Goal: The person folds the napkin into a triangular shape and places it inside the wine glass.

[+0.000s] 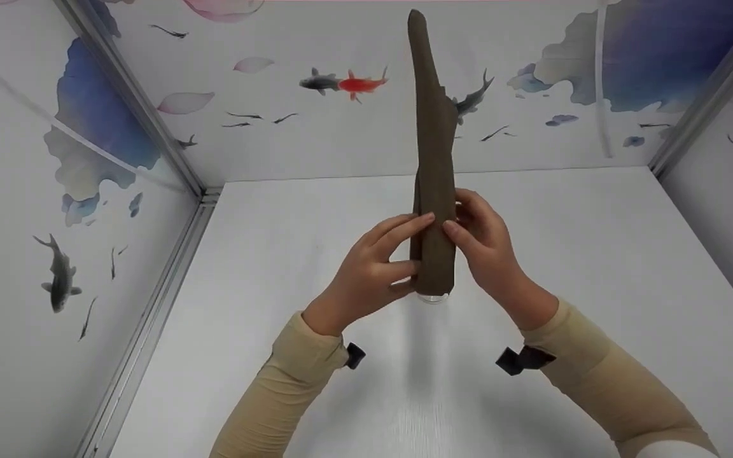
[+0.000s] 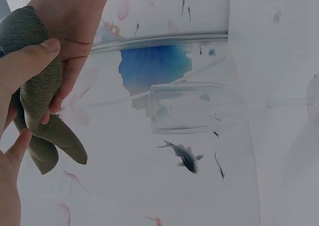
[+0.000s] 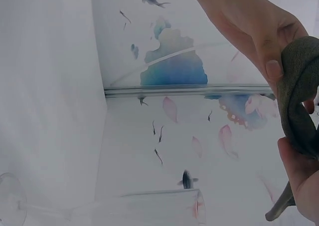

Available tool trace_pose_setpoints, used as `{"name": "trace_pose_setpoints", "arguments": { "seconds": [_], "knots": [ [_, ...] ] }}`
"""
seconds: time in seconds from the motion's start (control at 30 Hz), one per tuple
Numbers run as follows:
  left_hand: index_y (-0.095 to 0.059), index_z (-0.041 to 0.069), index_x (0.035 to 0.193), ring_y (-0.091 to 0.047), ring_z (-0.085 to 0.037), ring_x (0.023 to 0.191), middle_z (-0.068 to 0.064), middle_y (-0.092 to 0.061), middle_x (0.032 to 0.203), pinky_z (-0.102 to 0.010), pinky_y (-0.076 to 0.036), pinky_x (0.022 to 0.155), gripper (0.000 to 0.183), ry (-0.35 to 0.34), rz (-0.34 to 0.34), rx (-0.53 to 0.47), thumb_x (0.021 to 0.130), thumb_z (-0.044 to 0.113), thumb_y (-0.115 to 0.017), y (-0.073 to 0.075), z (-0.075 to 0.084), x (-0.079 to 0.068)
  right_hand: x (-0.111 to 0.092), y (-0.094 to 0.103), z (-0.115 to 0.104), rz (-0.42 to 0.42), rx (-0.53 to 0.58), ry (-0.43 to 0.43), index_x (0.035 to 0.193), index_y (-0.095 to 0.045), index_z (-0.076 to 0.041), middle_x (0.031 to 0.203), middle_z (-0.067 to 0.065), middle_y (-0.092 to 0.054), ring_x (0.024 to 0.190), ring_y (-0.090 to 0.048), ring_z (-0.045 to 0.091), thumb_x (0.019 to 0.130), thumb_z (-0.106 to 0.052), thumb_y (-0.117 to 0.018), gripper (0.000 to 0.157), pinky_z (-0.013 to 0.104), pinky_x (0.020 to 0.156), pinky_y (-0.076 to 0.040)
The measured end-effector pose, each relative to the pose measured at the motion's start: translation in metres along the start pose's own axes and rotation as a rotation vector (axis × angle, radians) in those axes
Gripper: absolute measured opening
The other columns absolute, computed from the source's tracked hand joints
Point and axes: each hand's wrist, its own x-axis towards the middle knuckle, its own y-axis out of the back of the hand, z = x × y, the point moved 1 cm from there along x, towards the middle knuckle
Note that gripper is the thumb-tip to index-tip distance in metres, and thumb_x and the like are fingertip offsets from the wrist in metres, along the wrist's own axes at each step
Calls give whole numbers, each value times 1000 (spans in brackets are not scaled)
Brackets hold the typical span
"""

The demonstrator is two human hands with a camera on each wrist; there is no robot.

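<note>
A long, folded brown cloth (image 1: 436, 152) is held up off the table between my two hands. My left hand (image 1: 366, 273) grips its left side near the lower end, with fingers laid across the front. On the other side, my right hand (image 1: 490, 245) pinches the edge between thumb and fingers. In the left wrist view the cloth (image 2: 47, 86) looks bunched, with two ends sticking out. A clear champagne flute (image 2: 194, 109) stands upright below the hands. From the head, most of the flute is hidden by the cloth, and just a bit of it shows.
The white tabletop (image 1: 595, 267) spreads around the hands. Printed panels with fish and petals form the back wall (image 1: 315, 140) and sides, joined by metal corner rails (image 1: 150, 102). Small black devices (image 1: 522, 360) sit at both wrists.
</note>
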Motion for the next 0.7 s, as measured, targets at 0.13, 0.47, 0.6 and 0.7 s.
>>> {"name": "trace_pose_setpoints", "arguments": {
  "seconds": [0.13,0.47,0.6,0.7],
  "knots": [
    [-71,10,84,-35,-34,135,-18,-38,146,-39,-33,110,18,48,-36,-41,76,18,-86,-3,-5,2,1,0,0,9,-1,81,132,-48,8,118,19,-55,100,-57,32,96,-12,-57,42,33,80,-54],
    [-70,6,111,-33,-29,138,-24,-18,156,-37,-31,110,52,208,-93,-269,72,36,-87,-13,-17,2,6,3,-1,34,-168,213,132,-51,5,120,17,-57,102,-57,32,93,0,-60,40,35,85,-51],
    [-65,4,122,-48,-21,125,-17,-25,153,-28,-41,102,55,302,-118,-365,77,29,-84,-19,-20,1,9,4,-2,32,-229,231,133,-50,3,124,15,-56,106,-57,31,89,9,-61,46,36,89,-51],
    [-64,5,125,-53,-16,118,-11,-36,147,-25,-43,98,54,381,-132,-407,78,24,-83,-23,-22,1,11,6,-2,44,-257,230,132,-51,3,126,13,-54,107,-57,31,87,13,-62,48,36,90,-51]
  ]
}}
